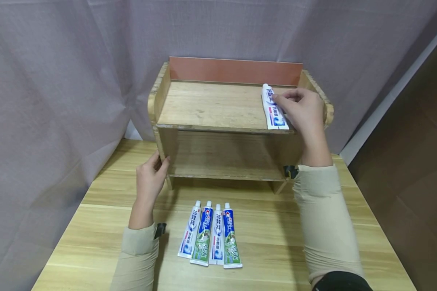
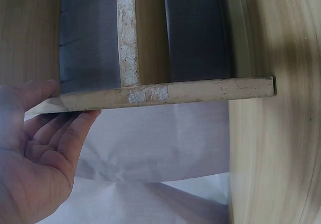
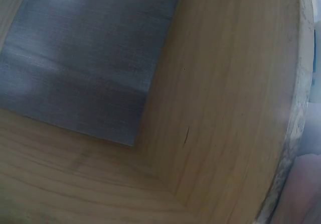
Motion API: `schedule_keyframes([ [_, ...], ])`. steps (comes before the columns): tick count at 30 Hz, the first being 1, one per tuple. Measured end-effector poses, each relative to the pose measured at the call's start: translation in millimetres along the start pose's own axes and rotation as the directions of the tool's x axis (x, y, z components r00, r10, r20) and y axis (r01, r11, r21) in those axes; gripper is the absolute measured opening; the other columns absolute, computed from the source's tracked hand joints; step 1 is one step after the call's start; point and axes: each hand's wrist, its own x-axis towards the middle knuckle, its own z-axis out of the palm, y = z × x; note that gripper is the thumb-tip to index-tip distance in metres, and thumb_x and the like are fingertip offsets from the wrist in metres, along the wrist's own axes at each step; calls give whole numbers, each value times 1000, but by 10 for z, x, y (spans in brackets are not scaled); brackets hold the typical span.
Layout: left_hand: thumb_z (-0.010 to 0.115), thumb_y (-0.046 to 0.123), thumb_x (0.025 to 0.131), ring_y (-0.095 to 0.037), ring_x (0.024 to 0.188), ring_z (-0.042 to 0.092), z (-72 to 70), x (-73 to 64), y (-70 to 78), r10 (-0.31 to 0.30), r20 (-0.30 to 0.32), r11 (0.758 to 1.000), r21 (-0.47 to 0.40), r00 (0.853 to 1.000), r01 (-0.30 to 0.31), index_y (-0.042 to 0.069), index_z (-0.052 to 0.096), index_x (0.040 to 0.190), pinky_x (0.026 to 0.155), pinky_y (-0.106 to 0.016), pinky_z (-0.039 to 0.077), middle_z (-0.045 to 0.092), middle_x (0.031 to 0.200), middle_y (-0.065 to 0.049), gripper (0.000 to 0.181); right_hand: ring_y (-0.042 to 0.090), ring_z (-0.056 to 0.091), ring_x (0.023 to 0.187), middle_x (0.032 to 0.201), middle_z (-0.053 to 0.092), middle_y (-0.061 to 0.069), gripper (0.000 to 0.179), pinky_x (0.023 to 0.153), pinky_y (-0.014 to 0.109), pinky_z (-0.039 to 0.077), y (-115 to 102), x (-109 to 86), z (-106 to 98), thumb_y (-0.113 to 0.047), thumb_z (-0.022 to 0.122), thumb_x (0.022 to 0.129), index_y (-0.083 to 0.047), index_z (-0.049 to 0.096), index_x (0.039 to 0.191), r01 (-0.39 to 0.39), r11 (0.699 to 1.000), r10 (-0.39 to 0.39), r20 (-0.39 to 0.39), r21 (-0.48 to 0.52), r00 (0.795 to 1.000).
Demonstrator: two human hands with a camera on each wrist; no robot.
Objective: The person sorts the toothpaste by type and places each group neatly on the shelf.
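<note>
A small two-tier wooden shelf [image 1: 211, 103] stands on the table. On the right part of its upper board lies a white toothpaste tube [image 1: 270, 106], cap towards the back. My right hand [image 1: 306, 111] pinches this tube at its right edge; some of the fingers are hidden behind the hand. The left hand [image 1: 150, 177] grips the shelf's left side panel [image 2: 200, 91], thumb on one face and fingers on the other in the left wrist view. In the right wrist view only a blurred bit of the right hand [image 3: 301, 191] shows at the edge.
Before the shelf, two white tubes [image 1: 190, 230] and two blue-green toothpaste tubes [image 1: 233, 236] lie side by side on the wooden table [image 1: 262, 238]. A reddish-brown back strip [image 1: 233, 70] borders the upper board. Grey cloth [image 1: 76, 81] hangs behind, and a brown panel [image 1: 411, 161] stands right.
</note>
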Motion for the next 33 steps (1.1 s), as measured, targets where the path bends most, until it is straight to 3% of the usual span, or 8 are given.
schedule_keyframes([
  [14,68,18,98,-35,98,72,0,-15,1,22,7,1000,-2,1000,-22,5,68,128,79,-34,63,70,115,-23,33,3,61,68,78,64,-12,41,60,24,42,32,-23,-20,-52,73,87,-14,71,104,24,999,-23,-15,45,1000],
  [22,68,18,98,-35,97,73,8,-19,-9,23,2,1000,-6,1000,-23,5,68,128,79,-34,64,70,114,-22,33,4,62,67,78,64,-10,36,57,20,45,59,-49,-13,-47,72,90,-13,70,102,50,995,-46,-46,90,998],
  [27,68,18,98,-35,98,72,21,-8,-9,26,1,1000,-9,1000,-26,6,68,128,79,-33,63,70,115,-22,32,6,64,70,81,65,-8,33,60,15,53,93,-100,-1,-44,73,91,-13,70,101,129,974,-111,-103,185,988],
  [33,67,17,98,-34,99,72,30,-10,-5,15,8,1000,-4,1000,-15,6,68,128,79,-32,63,70,114,-22,32,8,64,70,78,67,-8,24,61,15,54,184,-198,35,-35,75,91,-12,71,96,224,933,-181,-170,281,969],
])
